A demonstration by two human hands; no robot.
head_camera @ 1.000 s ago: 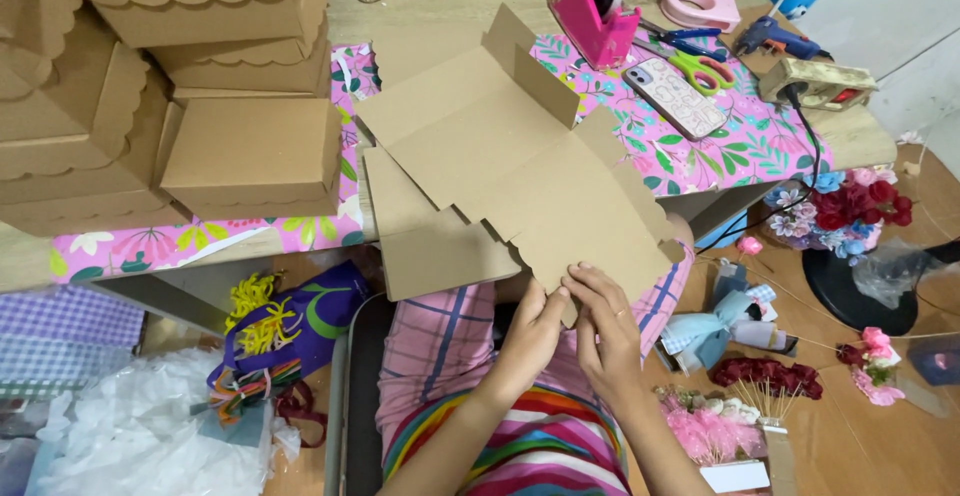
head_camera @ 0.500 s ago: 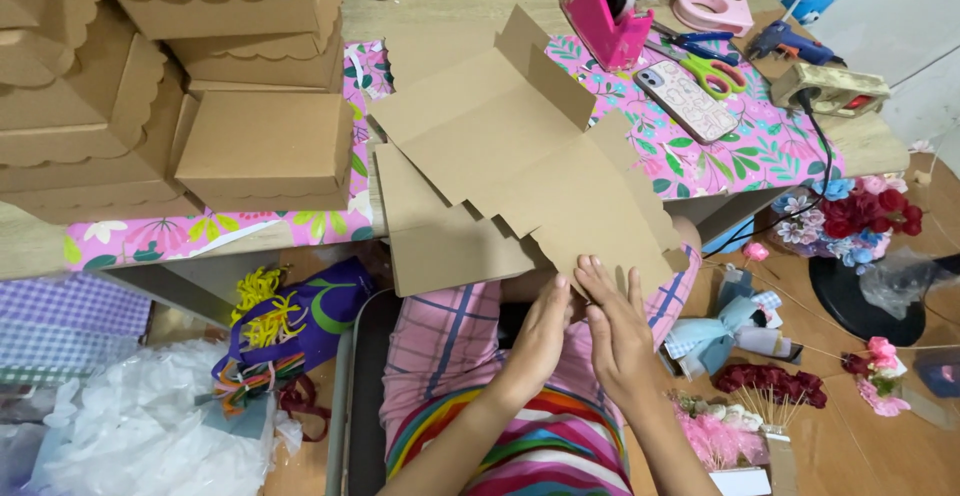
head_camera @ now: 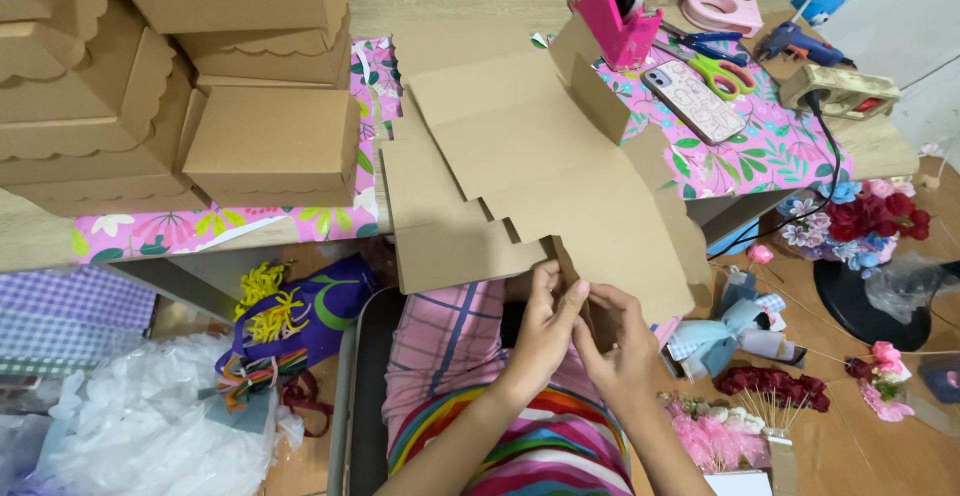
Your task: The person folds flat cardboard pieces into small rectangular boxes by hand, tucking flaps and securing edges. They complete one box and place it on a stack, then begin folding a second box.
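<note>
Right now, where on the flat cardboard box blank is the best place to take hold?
Probably the near flap edge, from the person's side: the cardboard box blank slopes off the table toward the lap, and the left hand and right hand already pinch there.

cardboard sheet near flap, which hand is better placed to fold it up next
Probably the right hand: it lies against the near flap at the lower edge of the flat cardboard sheet, fingers under the fold. The left hand pinches the edge beside it and looks better suited to steadying.

Bare forearms and hands [head_camera: 585, 341], no sleeves; rainbow-striped garment over pink plaid fabric at the lap.
</note>
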